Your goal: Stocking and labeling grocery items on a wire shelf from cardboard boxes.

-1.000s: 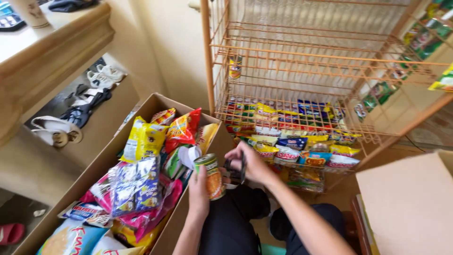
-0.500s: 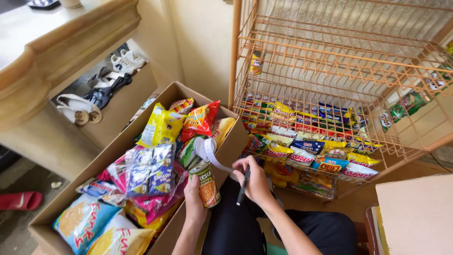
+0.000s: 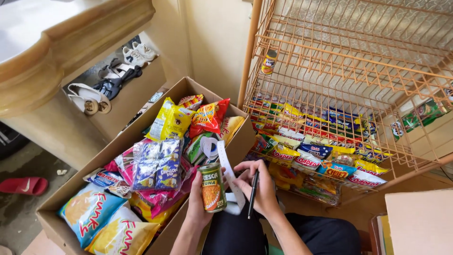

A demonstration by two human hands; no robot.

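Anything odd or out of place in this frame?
One small can sits alone on the otherwise bare upper tier of the orange wire rack, while all the snack packets crowd the lower tier. Nothing spilled or damaged.

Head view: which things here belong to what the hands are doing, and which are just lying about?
In hand:
left hand, small can
right hand, black pen, white paper strip

Lying about:
cardboard box of snack bags
orange wire rack
shoes
red slipper
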